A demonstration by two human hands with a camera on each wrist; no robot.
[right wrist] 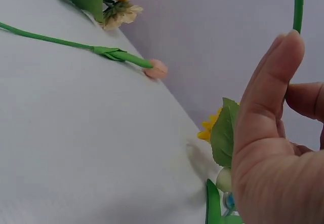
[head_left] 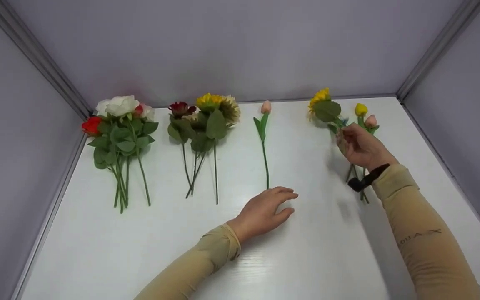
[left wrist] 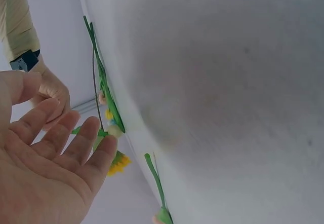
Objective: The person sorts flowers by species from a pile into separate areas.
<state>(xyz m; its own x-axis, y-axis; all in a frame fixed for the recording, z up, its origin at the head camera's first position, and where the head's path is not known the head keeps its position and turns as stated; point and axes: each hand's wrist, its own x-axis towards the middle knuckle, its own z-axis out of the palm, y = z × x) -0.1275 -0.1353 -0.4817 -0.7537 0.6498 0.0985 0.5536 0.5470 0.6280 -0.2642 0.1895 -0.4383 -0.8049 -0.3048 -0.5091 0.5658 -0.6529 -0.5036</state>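
Observation:
My right hand pinches the green stem of a sunflower between thumb and fingers. Its yellow head tilts to the left, a broad leaf hanging beneath it. Beyond that hand lie a yellow tulip and a pink tulip, their stems partly hidden by hand and wrist. Low over the table, my left hand has its fingers extended and nothing in its grasp. Just past its knuckles is the stem end of a single pink tulip, laid straight with its bloom toward the back wall.
On the white table, white roses and a red rose lie bunched at the left. Right of them sit a dark red flower, another sunflower and a cream flower. Grey panels enclose the back and sides.

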